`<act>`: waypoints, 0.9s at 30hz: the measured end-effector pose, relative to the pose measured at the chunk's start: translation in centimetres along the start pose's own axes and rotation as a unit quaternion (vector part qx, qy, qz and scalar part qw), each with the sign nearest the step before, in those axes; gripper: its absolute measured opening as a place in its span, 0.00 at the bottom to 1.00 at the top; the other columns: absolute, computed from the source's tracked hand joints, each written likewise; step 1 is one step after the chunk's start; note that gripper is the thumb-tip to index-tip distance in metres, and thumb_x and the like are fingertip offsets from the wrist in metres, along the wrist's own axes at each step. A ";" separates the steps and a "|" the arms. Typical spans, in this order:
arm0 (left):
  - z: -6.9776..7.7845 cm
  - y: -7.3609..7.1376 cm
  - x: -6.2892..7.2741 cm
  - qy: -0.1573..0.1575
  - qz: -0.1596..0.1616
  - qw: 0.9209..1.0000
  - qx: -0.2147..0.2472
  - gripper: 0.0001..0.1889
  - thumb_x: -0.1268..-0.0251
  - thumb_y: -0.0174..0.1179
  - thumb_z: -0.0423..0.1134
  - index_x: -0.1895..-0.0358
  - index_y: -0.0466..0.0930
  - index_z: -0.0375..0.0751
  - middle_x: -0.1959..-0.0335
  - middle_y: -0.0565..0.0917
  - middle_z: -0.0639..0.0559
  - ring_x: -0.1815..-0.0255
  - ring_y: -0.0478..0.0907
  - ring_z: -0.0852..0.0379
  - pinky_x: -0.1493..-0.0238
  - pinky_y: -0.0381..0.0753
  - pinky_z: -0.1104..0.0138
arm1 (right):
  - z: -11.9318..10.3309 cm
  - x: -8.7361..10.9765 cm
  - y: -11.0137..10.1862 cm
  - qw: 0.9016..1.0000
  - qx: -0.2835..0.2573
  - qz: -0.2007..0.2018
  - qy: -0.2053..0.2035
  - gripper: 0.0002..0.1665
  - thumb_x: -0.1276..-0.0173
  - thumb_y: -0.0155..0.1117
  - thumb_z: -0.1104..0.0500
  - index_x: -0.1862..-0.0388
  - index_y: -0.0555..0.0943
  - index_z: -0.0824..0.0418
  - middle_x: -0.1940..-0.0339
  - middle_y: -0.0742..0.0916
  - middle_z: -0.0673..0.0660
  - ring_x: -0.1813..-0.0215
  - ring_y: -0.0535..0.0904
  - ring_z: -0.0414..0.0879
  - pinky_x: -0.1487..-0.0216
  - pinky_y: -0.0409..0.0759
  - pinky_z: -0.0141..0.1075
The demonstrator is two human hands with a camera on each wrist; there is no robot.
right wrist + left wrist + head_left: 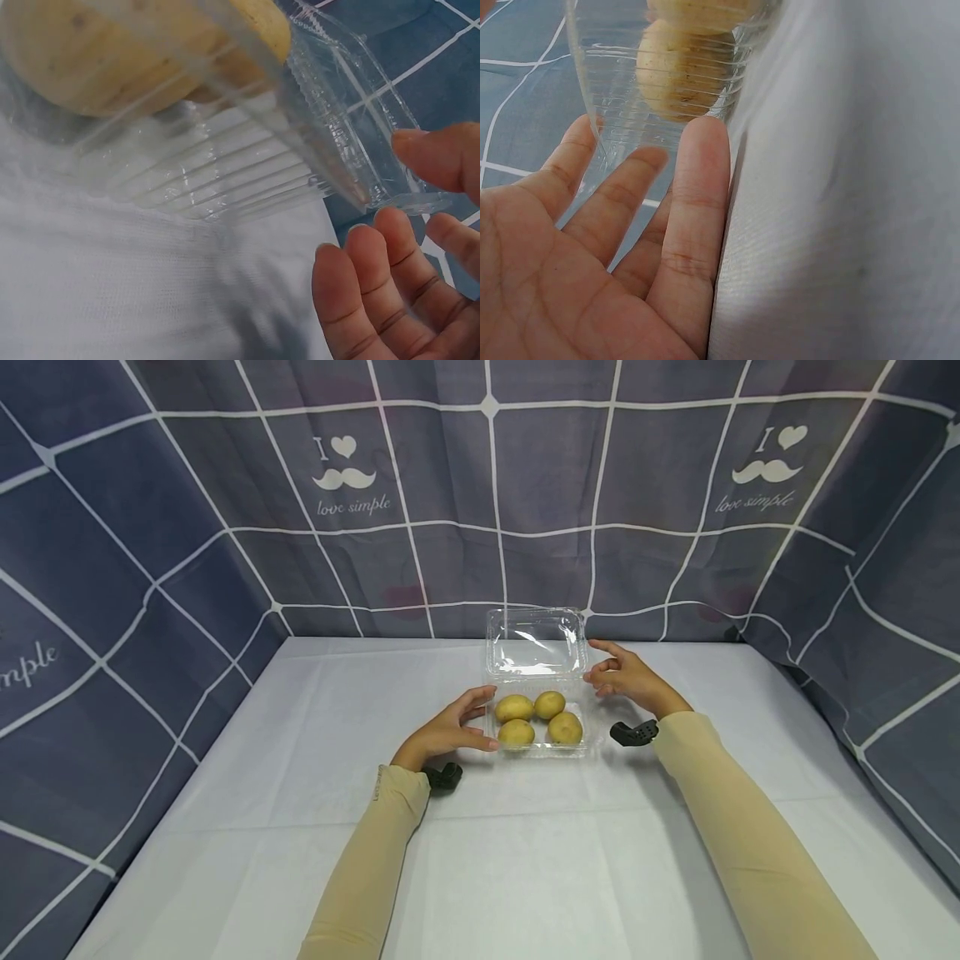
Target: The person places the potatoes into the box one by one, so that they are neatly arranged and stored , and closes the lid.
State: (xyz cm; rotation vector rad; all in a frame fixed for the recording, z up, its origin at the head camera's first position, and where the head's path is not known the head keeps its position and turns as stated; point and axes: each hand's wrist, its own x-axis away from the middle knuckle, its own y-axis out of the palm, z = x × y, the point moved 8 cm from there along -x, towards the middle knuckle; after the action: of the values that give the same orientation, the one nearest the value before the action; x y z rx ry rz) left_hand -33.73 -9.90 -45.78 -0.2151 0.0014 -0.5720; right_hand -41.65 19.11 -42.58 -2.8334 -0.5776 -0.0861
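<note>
A clear plastic clamshell box (543, 753) stands on the table with its lid (534, 647) raised at the back. Several yellow potatoes (565, 727) lie inside it. At the box's left side is my left hand (450, 727), its fingers spread. In the left wrist view the thumb (703, 172) extends up close to the ribbed wall, below a potato (682, 71). My right hand (630, 679) is at the right edge of the raised lid, near the hinge. Seen from the right wrist, the clear plastic edge (409, 201) lies between its thumb and loosely bent fingers; firm contact is unclear.
A white cloth covers the table (517, 877). Dark checked curtains (420, 468) close off the back and both sides, the back one just behind the lid. A black device (444, 777) sits at the left wrist, another black device (633, 733) at the right.
</note>
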 end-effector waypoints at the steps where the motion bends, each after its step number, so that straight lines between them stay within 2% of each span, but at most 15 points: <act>1: 0.0 0.0 0.0 0.000 0.000 1.000 0.000 0.54 0.38 0.74 0.27 0.12 0.52 0.41 0.11 0.55 0.45 0.12 0.54 0.41 0.19 0.68 0.46 | 0.1 0.0 0.1 1.000 -0.003 -0.003 0.002 0.49 0.23 0.60 0.71 0.10 0.49 0.65 0.56 0.82 0.53 0.55 0.85 0.41 0.56 0.88 0.32; 8: 0.1 0.2 0.0 0.001 -0.003 1.000 0.001 0.54 0.38 0.74 0.27 0.11 0.51 0.42 0.11 0.55 0.45 0.13 0.54 0.41 0.19 0.68 0.47 | 0.8 -0.2 0.4 1.000 -0.019 -0.016 0.019 0.55 0.24 0.66 0.70 0.09 0.45 0.65 0.57 0.82 0.51 0.59 0.82 0.40 0.56 0.87 0.32; 17: 0.0 0.2 0.0 0.003 -0.003 1.000 0.003 0.54 0.38 0.75 0.28 0.12 0.51 0.40 0.11 0.55 0.44 0.13 0.54 0.39 0.19 0.69 0.46 | 0.9 -0.1 1.1 0.999 -0.019 -0.031 0.029 0.57 0.23 0.64 0.70 0.08 0.41 0.62 0.54 0.80 0.53 0.59 0.81 0.38 0.57 0.88 0.32; 27: 0.1 0.1 0.1 0.006 0.000 1.000 0.003 0.53 0.39 0.74 0.26 0.12 0.53 0.40 0.11 0.56 0.44 0.13 0.54 0.40 0.20 0.69 0.46 | 1.2 -0.4 1.3 0.999 -0.022 -0.041 0.024 0.56 0.22 0.63 0.70 0.08 0.40 0.60 0.44 0.81 0.62 0.57 0.83 0.39 0.57 0.87 0.32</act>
State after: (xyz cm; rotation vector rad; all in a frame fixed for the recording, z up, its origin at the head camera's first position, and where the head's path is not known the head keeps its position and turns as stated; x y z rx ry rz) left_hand -33.63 -9.87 -45.69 -0.2051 0.0107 -0.5731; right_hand -41.54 18.11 -44.09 -2.8412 -0.6906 -0.1825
